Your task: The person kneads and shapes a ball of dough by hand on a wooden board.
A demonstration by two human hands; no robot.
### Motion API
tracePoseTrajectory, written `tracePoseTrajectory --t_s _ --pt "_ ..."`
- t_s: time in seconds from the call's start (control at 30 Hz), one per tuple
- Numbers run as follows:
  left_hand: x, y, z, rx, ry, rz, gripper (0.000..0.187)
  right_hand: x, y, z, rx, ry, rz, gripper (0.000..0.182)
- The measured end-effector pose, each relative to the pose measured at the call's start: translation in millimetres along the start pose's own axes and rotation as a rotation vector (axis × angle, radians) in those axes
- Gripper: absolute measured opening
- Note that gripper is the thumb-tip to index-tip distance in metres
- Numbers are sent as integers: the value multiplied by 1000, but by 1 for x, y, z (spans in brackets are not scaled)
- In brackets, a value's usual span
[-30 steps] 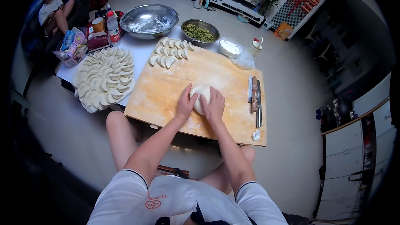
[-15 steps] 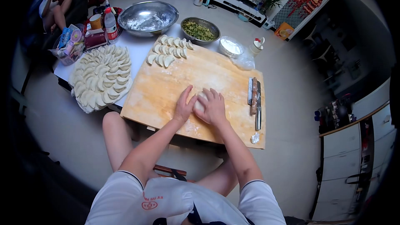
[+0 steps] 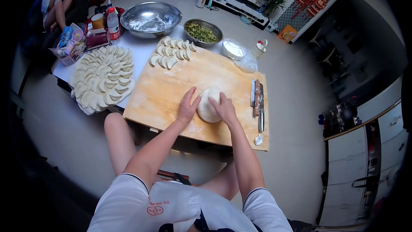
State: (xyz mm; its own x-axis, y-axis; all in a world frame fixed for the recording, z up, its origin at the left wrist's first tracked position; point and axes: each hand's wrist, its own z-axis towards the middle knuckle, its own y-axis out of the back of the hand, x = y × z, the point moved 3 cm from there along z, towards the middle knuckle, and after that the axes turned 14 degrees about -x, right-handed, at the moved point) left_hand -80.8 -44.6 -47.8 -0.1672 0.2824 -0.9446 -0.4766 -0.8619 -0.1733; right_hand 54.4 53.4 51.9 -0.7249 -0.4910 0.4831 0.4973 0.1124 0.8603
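Note:
A smooth, white, rounded lump of dough [image 3: 207, 106] lies on the floured wooden board [image 3: 167, 87] in front of me. My left hand [image 3: 187, 106] rests at its left side, fingers stretched out and thumb against the dough's edge. From the right, my right hand [image 3: 224, 107] grips the dough, with fingers and thumb bent over its edge. Crescent dumplings [image 3: 171, 50] sit in rows at the board's far left corner. Along the right edge lie a knife [image 3: 261, 114] and a rolling pin [image 3: 257, 96], close together.
Left of the board, a round tray carries many dumplings [image 3: 103, 77]. Behind stand a large metal bowl [image 3: 151, 19], a bowl of green filling [image 3: 202, 33] and a container of white flour [image 3: 234, 49]. A red-capped bottle [image 3: 113, 25] stands among packages. A person [image 3: 56, 6] sits far left.
My right hand has shifted right and drawn back from over the dough, uncovering more of it. The dough now looks larger and rounder. My left hand has barely moved.

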Motion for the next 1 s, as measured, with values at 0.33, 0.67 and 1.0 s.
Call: tracePoseTrajectory --t_s 0.33,0.67,1.0 --pt "-10 2 -2 82 23 65 51 14 46 -57 -423 570 -112 71" --pt "-8 1 -1 37 35 -19 56 11 -31 46 -50 -30 10 63" --pt "-10 1 -2 56 55 7 52 19 13 -47 68 -7 -178 78"
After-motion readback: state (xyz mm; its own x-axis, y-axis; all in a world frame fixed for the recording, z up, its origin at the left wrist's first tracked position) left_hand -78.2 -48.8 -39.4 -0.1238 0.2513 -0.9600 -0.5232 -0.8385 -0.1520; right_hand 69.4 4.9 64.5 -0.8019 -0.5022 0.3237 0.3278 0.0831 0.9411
